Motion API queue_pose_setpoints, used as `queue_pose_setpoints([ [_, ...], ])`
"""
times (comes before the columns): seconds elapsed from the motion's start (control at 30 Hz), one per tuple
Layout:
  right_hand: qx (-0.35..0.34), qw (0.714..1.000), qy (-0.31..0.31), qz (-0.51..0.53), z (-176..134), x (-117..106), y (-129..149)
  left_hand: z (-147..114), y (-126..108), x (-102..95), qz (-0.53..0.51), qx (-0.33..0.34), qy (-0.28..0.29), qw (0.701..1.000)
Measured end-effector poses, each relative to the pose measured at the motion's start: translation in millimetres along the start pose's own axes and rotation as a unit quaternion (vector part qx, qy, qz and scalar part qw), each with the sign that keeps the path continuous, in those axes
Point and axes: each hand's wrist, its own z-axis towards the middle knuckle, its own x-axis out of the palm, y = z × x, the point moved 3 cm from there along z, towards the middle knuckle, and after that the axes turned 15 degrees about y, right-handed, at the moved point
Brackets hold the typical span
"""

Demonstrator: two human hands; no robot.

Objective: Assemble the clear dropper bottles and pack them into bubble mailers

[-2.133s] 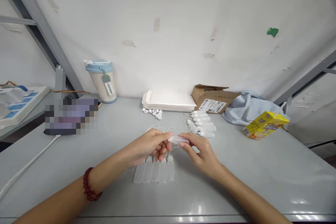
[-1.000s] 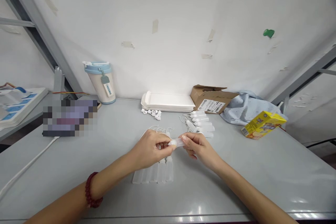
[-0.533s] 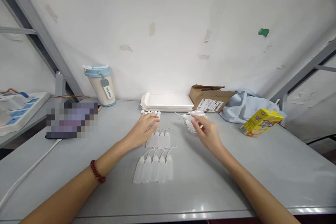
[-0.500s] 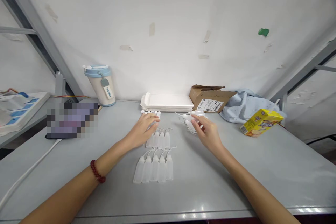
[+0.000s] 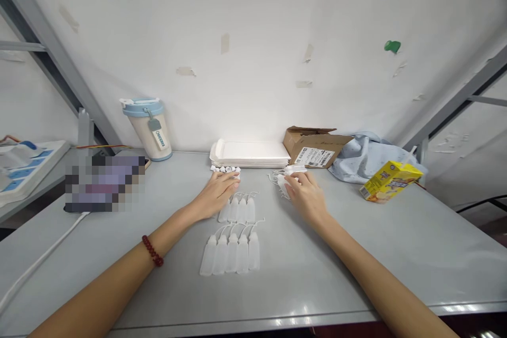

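My left hand (image 5: pixel 216 194) rests at the near edge of a cluster of small white pieces (image 5: pixel 225 169), its fingers stretched out and touching or nearly touching them. My right hand (image 5: pixel 308 198) reaches into a loose group of small white squeeze bottles with thin strings. Thumb and fingers are closed on one squeeze bottle (image 5: pixel 282 184), partly hidden by the hand. Between the forearms, translucent bottles lie side by side in two rows: a far row (image 5: pixel 237 210) partly behind my left hand, and a near row (image 5: pixel 231 254). Thin white tubes or strings trail from their tops.
Flat white boxes (image 5: pixel 251 154) are stacked against the wall, beside an open cardboard box (image 5: pixel 317 148). A light blue cloth (image 5: pixel 362 156) and a yellow drink carton (image 5: pixel 390 182) stand right. Left are a tumbler (image 5: pixel 148 129), a blurred phone (image 5: pixel 113 182) and a power strip (image 5: pixel 37 169).
My right hand has closed in lower over the loose bottles, its fingers now gathered on one. My left hand stays by the small white pieces. The whole view has shifted slightly.
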Motion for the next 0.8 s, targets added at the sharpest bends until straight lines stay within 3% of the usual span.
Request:
queue_pose_setpoints([
  [0.23, 0.002, 1.0, -0.004, 0.011, -4.7, -6.2, 9.4, 1.5, -3.0, 0.9, 0.014, -0.001, 0.016, 1.0],
  [0.37, -0.031, 0.985, 0.046, 0.162, -10.2, -17.3, 24.9, 1.2, -2.5, 0.7, 0.006, -0.009, 0.017, 1.0],
  [0.5, -0.105, 0.91, 0.216, 0.337, -21.8, -27.2, 49.4, -0.2, -1.5, 0.4, 0.012, -0.013, 0.011, 1.0],
  [0.63, -0.187, 0.822, 0.323, 0.43, -35.4, -36.6, 70.4, -1.6, -2.5, -1.1, 0.016, -0.013, -0.008, 1.0],
  [0.8, -0.246, 0.778, 0.381, 0.436, -40.4, -37.9, 76.1, -1.8, -4.1, -4.9, 0.019, -0.036, -0.028, 0.999],
])
